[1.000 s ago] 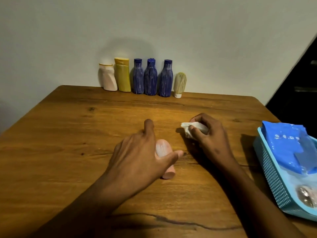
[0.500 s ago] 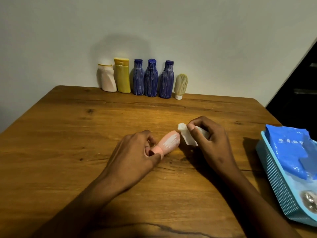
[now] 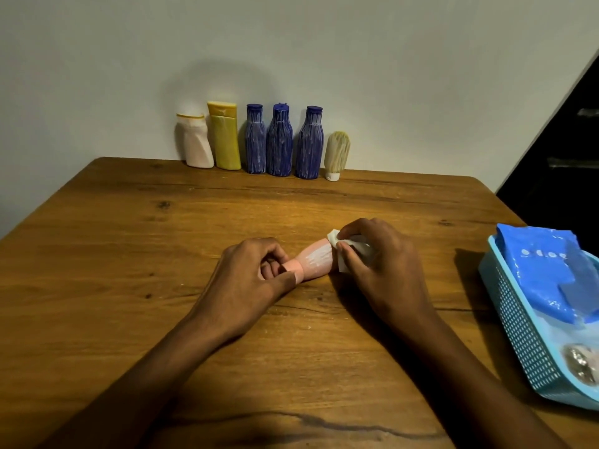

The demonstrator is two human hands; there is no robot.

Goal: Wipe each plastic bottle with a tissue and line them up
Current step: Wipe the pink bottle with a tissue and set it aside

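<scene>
Near mid-tabletop (image 3: 129, 254), left hand (image 3: 249, 280) pinches the pink bottle's (image 3: 316, 259) cap end while right hand (image 3: 376, 264) clasps a tissue (image 3: 340, 251) against it; hard wiping may twist it free.

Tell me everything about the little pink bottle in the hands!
The pink bottle is small and looks like plastic, with whitish streaks down its side. It has a narrow pink cap end and a wider body. It lies tilted across the wooden table, cap toward the left. The left hand pinches the cap end, and the right hand presses a white tissue round the wide end, hiding it. It is apart from the six bottles lined up by the wall.
</scene>
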